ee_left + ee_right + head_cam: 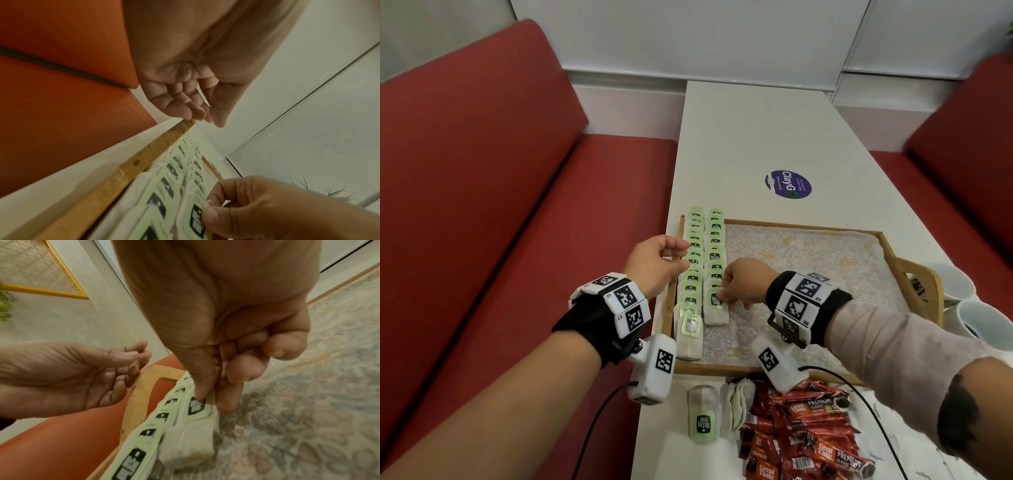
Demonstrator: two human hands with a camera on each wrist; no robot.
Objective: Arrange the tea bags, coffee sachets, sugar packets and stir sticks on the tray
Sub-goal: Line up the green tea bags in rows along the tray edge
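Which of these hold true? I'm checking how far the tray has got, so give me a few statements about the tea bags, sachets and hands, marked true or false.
1. The tea bags lie in two rows along the tray's left side. True.
2. The right hand pinches a tea bag at the near end of the right-hand row. True.
3. The left hand holds a coffee sachet. False: it holds nothing, fingers loosely curled.
4. The red coffee sachets are already on the tray. False: they lie heaped on the table, in front of it.
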